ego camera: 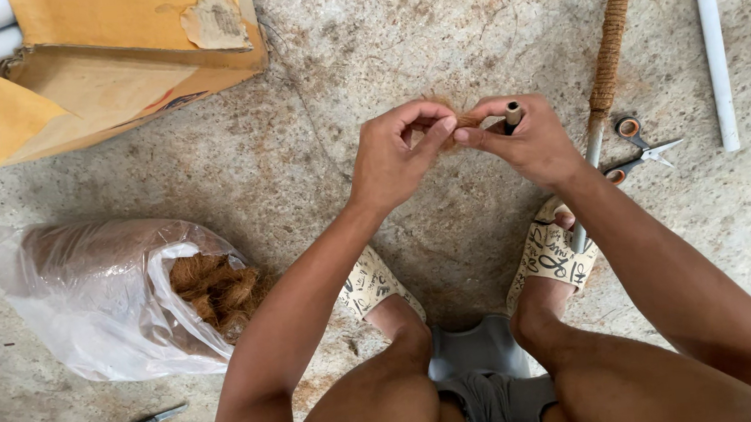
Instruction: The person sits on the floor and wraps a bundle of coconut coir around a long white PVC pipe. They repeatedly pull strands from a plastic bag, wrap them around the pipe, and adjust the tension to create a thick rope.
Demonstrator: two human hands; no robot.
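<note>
A: What's in the grip?

B: Both hands pinch one tuft of brown fibre (462, 121), fingertips pressed together. The left hand (393, 156) nips its left end; the right hand (526, 141) nips the other and also clasps a small dark tube (513, 114).

A: And around them?

B: Rough, mottled concrete floor (363, 51). A fibre-wrapped pole (609, 36) lies far right, scissors (643, 147) beside it. Near left, a clear plastic bag (96, 295) spills coarse fibre; a cardboard box (114, 62) sits far left.

A small tuft of brown coir fibre (460, 121) is pinched between both hands, above the concrete floor.
</note>
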